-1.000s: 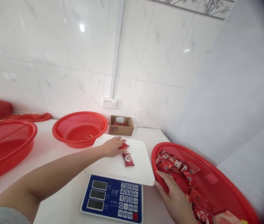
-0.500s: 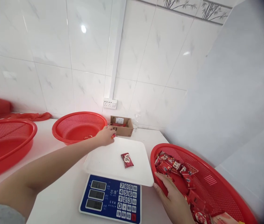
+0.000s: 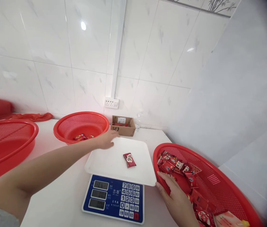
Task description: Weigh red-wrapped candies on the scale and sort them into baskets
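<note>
A white weighing scale with a blue keypad (image 3: 113,200) stands before me. On its white pan (image 3: 105,162) lies one small red candy packet (image 3: 129,160). My left hand (image 3: 106,140) hovers over the pan's far left edge, fingers stretched out, holding nothing I can see. My right hand (image 3: 176,198) is at the near left rim of the right red basket (image 3: 228,183), its thumb outside by the pan's corner and its fingers over the rim. Several red packets (image 3: 180,165) lie in that basket. The back red basket (image 3: 81,118) holds a few small packets (image 3: 80,137).
An open cardboard box (image 3: 124,130) stands against the tiled wall, a clear plastic bottle (image 3: 138,121) beside it. Another red basket (image 3: 8,154) is at the far left, with red cloth or mesh (image 3: 34,117) behind it. A wall socket (image 3: 111,103) sits above the box.
The small packet in my left hand has been let go; a packet now shows in the back red basket. My left fingers have straightened. My right hand has barely moved.
</note>
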A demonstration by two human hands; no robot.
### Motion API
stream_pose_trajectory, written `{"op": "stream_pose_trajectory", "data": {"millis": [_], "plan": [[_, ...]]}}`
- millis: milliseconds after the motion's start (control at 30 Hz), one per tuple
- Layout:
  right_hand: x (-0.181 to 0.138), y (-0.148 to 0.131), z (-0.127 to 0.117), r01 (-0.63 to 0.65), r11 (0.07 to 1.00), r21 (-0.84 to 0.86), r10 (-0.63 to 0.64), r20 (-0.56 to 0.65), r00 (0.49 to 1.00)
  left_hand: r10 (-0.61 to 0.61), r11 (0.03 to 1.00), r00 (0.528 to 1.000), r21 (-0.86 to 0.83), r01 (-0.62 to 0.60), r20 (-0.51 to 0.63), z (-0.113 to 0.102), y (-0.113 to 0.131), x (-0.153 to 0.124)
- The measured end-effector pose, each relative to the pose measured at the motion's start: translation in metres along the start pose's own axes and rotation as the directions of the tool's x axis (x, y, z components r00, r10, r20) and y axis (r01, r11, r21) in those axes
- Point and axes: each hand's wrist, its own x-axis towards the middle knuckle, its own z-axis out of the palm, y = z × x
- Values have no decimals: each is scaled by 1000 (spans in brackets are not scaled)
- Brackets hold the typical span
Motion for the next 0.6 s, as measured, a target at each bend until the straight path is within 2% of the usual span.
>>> {"op": "stream_pose_trajectory", "data": {"millis": [67, 133, 233, 333, 433, 533, 600], "plan": [[0, 1, 0, 4, 1000, 4, -4, 5, 1000, 193, 981, 976, -56, -188, 99, 11, 31, 1], [0, 3, 1, 1, 1000, 10, -1, 10, 1000, 338, 940, 926, -96, -326, 165, 19, 55, 2], [-1, 5, 2, -2, 1000, 13, 2, 10, 1000, 399, 917, 900, -91, -389, 175, 28, 71, 4], [-1, 5, 1, -3, 1000, 14, 3, 15, 1000, 328, 944, 933, -28, -328, 150, 34, 68, 7], [-1, 5, 1, 1, 1000, 20, -1, 12, 1000, 204, 978, 973, 31, -208, 104, 32, 55, 5], [-1, 6, 2, 13, 1000, 29, -13, 10, 1000, 15, 999, 1000, 46, -16, 7, 18, 32, -2], [-2, 6, 2, 27, 999, 36, -27, 1, 1000, -156, 987, 985, 28, 159, -79, 5, 11, -9]]}}
